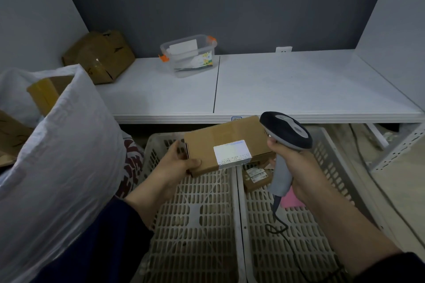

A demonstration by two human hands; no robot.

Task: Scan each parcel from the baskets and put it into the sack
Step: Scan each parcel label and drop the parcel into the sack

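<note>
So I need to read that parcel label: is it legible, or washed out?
Head view: the shipping label on the cardboard parcel is mostly washed out by glare, only tiny blurred print along its lower edge; wide-angle distortion curves the white shelf.

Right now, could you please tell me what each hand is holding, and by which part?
The left hand holds the cardboard parcel by its left end; the right hand has its grip round the handle of the scanner.

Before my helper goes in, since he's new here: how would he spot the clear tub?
Find the long white shelf. The clear tub stands at its back, left of the seam; unlike the brown box further left, it has orange latches.
</note>
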